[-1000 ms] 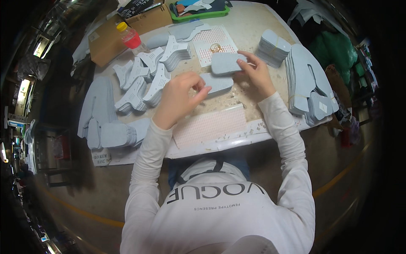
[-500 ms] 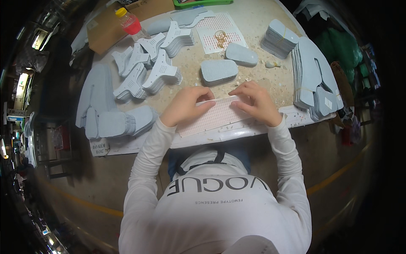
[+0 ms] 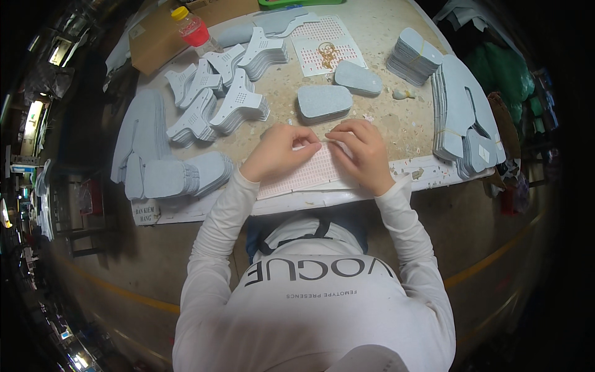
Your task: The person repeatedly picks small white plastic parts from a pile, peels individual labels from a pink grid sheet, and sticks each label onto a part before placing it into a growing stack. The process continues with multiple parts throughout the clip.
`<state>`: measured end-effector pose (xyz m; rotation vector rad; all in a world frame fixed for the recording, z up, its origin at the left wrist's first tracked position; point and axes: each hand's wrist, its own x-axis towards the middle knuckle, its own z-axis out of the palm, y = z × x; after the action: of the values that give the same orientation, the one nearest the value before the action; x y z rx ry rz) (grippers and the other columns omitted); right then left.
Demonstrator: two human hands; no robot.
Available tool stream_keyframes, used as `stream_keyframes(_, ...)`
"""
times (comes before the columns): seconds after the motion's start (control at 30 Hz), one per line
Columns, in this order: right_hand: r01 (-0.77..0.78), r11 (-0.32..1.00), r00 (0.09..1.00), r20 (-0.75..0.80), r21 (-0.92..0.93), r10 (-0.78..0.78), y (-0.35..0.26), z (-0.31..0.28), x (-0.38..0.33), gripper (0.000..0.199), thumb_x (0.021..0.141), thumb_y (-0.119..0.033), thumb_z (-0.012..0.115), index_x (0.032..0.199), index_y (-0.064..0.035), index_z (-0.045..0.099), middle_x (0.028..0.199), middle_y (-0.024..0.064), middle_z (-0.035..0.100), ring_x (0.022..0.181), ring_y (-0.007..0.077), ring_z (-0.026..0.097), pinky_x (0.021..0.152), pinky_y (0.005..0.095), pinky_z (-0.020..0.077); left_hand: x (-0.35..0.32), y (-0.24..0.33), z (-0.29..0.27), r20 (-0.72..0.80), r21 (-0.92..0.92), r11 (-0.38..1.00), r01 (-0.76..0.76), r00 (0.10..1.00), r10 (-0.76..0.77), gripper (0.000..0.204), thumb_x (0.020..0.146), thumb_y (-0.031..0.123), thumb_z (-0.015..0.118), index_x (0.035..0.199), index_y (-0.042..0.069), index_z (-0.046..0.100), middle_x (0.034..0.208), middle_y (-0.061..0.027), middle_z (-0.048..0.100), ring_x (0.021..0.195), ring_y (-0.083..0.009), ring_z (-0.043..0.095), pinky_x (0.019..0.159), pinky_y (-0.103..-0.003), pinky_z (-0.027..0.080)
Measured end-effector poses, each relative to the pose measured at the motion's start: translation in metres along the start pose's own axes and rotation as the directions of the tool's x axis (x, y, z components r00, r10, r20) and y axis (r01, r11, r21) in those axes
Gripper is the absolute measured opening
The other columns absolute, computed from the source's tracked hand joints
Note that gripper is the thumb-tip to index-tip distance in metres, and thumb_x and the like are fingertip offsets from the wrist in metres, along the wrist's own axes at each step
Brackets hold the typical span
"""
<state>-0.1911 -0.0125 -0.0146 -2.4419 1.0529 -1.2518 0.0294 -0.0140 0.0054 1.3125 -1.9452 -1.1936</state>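
- Left hand (image 3: 280, 150): curled, palm down, fingertips pinched on the upper edge of the dotted sheet (image 3: 308, 175)
- Right hand (image 3: 362, 150): curled likewise, fingertips pinching the same edge, just beside the left
- Dotted sheet: flat at the near edge of the table (image 3: 378, 118)
- Table: scuffed beige top; grey cut pieces (image 3: 238, 105) stacked left, grey pad (image 3: 324, 102) beyond the hands
- Red bottle (image 3: 192, 29), yellow cap, far left; contents cannot be told

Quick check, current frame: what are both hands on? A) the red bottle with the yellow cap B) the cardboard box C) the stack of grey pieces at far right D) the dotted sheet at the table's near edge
D: the left hand and right hand both rest their fingertips on the dotted sheet at the near edge; the bottle stands far off, untouched.
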Motion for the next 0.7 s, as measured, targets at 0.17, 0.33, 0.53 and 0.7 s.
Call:
stream_keyframes(0.17,0.026,1.000,1.000,-0.004,0.004,-0.026,-0.002,0.004,0.000,0.016,0.076,-0.011,0.077,0.089,-0.0079,0.069,0.094,0.0040,0.065,0.095,0.0250,0.061,0.081,0.0366,0.0475,0.001,-0.006,0.000,0.017,0.029,0.999,0.021,1.000,-0.022,0.020,0.086,0.022,0.070,0.093,0.003,0.073,0.074,-0.0089,0.070,0.068,-0.0182,0.066,0.067,-0.030,0.049)
stream_keyframes(0.33,-0.072,0.981,0.997,-0.023,0.179,0.078,-0.005,0.006,0.001,0.017,0.076,-0.009,0.076,0.091,-0.0082,0.068,0.088,0.0050,0.065,0.092,0.0259,0.062,0.078,0.0364,0.0481,0.002,-0.011,-0.001,0.033,-0.027,0.999,0.020,0.999,-0.020,0.021,0.084,0.021,0.069,0.093,0.003,0.073,0.073,-0.0095,0.070,0.066,-0.0182,0.065,0.066,-0.031,0.049)
stream_keyframes(0.53,0.142,0.990,0.989,0.035,-0.025,-0.141,-0.009,0.009,0.002,0.032,0.078,-0.006,0.073,0.109,-0.0096,0.069,0.089,0.0056,0.066,0.092,0.0251,0.063,0.076,0.0361,0.0478,0.002,-0.014,0.001,0.024,-0.014,1.000,-0.018,1.000,0.019,0.022,0.081,0.018,0.068,0.095,0.002,0.073,0.076,-0.0100,0.071,0.067,-0.0185,0.066,0.067,-0.031,0.050)
stream_keyframes(0.7,0.018,0.992,1.000,-0.025,0.129,-0.015,-0.013,0.012,0.001,0.040,0.077,-0.002,0.073,0.116,-0.0095,0.069,0.088,0.0063,0.067,0.088,0.0250,0.065,0.074,0.0350,0.0511,0.003,-0.014,0.000,0.053,-0.036,0.999,0.028,0.998,-0.026,0.021,0.082,0.017,0.068,0.095,0.002,0.073,0.077,-0.0100,0.071,0.067,-0.0184,0.066,0.067,-0.031,0.050)
